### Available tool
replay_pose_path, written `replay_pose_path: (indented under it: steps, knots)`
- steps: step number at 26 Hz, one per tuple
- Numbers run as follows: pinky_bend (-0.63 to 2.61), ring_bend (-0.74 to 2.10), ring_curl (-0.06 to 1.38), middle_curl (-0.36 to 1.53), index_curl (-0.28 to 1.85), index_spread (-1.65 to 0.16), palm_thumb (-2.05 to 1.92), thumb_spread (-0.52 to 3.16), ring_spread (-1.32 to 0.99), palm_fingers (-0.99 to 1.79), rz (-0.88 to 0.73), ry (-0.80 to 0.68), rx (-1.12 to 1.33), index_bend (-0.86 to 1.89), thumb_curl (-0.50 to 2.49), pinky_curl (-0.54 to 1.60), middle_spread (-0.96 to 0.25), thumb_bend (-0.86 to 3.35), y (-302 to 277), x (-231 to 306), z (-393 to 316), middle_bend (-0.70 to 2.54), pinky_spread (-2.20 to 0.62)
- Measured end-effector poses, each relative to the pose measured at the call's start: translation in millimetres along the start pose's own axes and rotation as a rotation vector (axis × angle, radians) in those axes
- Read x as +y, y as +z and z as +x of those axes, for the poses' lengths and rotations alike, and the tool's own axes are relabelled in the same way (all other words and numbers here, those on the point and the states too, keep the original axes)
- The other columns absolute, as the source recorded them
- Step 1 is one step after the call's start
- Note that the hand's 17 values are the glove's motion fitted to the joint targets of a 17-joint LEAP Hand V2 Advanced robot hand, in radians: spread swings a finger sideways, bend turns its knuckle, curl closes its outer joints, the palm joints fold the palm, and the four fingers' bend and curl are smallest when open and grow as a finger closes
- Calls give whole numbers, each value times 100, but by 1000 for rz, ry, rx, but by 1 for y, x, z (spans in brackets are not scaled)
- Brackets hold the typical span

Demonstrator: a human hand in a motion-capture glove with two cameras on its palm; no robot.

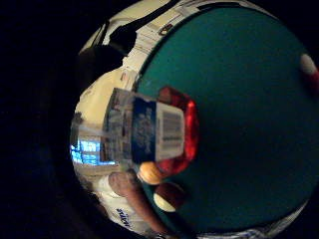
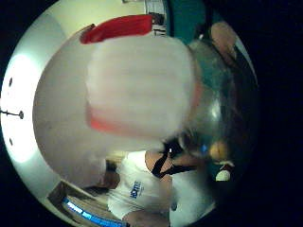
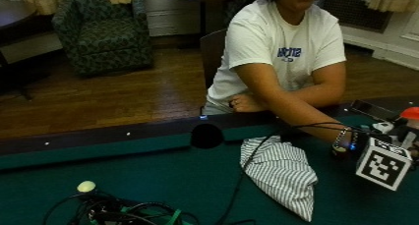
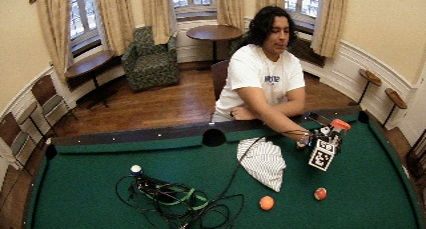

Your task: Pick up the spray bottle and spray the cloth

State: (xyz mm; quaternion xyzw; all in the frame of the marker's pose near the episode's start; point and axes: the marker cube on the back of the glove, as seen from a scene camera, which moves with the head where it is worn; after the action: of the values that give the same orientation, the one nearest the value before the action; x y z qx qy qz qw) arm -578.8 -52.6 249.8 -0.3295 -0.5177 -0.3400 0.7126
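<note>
In the outside view my gloved right hand [image 3: 391, 132] is at the table's right side and holds the spray bottle [image 3: 410, 113], of which only the orange-red head shows. The wide outside view shows the hand [image 4: 321, 135] and the bottle [image 4: 340, 124] above the green felt, to the right of the cloth. The striped white cloth [image 3: 283, 171] [image 4: 263, 161] lies crumpled on the felt, apart from the hand. The bottle's labelled clear body [image 1: 149, 132] and its white and red head [image 2: 137, 90] fill the palm views.
An orange ball [image 4: 266, 202] and a red-and-white ball [image 4: 320, 193] lie in front of the cloth. A white ball [image 4: 136, 169] and a tangle of cables [image 4: 173, 199] lie at the left. A pocket [image 4: 213, 137] sits in the far rail. The bare hand [image 3: 245, 102] rests behind the rail.
</note>
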Motion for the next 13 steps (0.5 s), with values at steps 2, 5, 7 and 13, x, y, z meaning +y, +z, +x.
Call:
replay_pose_path:
  steps: [2, 5, 7, 13]
  knots:
    - [27, 43, 42, 51, 59, -34, 63, 81, -15, 68, 5, 20, 69, 17, 68, 39, -18, -9, -8, 11, 3, 43, 2]
    - [34, 37, 39, 47, 53, -36, 56, 85, -15, 58, 29, 54, 239, 10, 62, 39, -18, -8, -24, 29, 10, 34, 7]
    - [33, 37, 38, 46, 48, -37, 53, 87, -15, 50, 57, 69, 368, 5, 59, 39, -18, -7, -38, 42, 14, 32, 11]
    - [30, 39, 37, 43, 38, -40, 39, 88, -15, 34, 77, 83, 591, 6, 51, 37, -18, -7, -73, 85, 3, 29, 19]
